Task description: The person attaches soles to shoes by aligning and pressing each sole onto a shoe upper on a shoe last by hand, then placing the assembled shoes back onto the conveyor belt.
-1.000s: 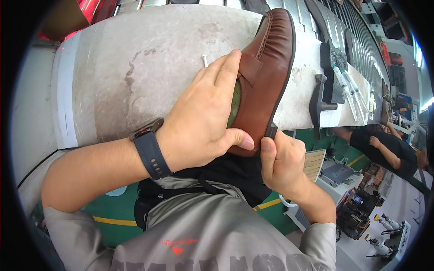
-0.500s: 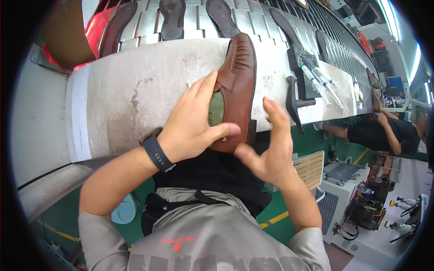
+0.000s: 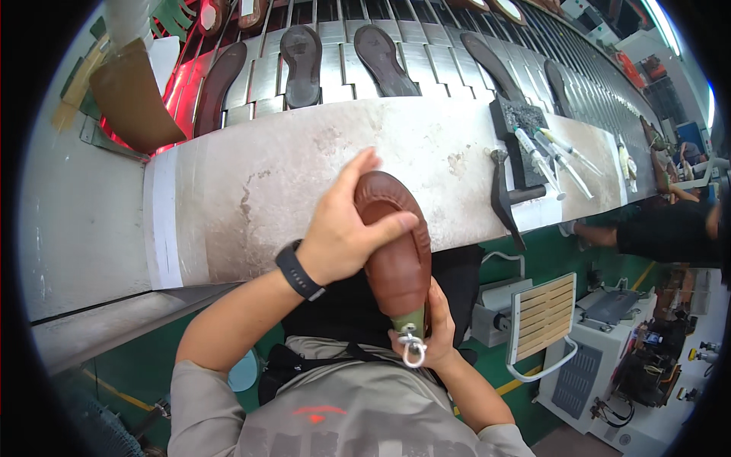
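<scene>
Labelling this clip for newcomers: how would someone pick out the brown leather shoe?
Find the long pale worktable. At its near edge, the left hand and right hand hold the brown leather shoe. Unlike the dark soles beyond, it has a metal ring at its near end.

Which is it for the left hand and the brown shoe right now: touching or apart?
Touching. The head view shows the left hand with its thumb laid across the upper of the brown shoe, no gap visible.
</scene>
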`<action>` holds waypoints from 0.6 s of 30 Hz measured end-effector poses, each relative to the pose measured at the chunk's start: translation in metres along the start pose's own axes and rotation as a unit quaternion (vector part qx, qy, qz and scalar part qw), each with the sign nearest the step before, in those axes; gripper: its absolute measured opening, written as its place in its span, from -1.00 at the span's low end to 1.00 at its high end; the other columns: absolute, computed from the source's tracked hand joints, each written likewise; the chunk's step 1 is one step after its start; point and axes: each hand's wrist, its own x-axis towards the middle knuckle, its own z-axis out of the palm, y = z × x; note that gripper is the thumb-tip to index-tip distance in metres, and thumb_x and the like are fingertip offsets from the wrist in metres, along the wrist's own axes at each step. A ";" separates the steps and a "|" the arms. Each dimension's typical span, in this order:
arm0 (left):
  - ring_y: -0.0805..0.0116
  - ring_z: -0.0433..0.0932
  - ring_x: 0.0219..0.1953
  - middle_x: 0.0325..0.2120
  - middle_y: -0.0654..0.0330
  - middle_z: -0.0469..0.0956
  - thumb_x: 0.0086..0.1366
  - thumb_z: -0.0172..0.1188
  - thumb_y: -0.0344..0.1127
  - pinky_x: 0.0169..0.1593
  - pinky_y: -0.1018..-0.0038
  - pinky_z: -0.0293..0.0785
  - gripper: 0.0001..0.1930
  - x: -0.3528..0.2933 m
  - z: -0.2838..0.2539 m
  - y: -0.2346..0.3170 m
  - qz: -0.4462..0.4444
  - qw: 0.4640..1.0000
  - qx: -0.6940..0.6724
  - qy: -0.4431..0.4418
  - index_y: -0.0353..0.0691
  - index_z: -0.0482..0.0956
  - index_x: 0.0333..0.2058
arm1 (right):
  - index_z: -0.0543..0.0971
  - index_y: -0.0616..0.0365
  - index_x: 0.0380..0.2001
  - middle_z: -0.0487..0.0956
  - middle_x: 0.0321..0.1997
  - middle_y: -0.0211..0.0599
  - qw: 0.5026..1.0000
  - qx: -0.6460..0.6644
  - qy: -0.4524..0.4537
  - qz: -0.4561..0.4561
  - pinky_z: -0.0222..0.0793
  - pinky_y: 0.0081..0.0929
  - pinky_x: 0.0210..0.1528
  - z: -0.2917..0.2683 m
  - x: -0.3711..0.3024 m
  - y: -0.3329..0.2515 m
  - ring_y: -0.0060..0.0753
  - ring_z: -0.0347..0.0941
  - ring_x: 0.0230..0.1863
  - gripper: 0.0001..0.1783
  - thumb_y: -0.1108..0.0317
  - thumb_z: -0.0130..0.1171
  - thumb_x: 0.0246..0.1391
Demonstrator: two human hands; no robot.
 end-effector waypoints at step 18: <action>0.30 0.76 0.00 -0.06 0.05 0.75 0.29 0.56 -0.34 0.15 0.38 0.63 -0.31 -0.018 0.023 0.012 0.065 0.994 -0.090 -0.003 -0.34 0.41 0.30 | 0.09 0.32 0.59 0.42 0.47 0.14 0.998 0.025 0.033 0.048 0.40 -0.18 0.43 0.019 -0.005 0.037 -0.06 0.46 0.44 0.11 0.39 0.51 0.10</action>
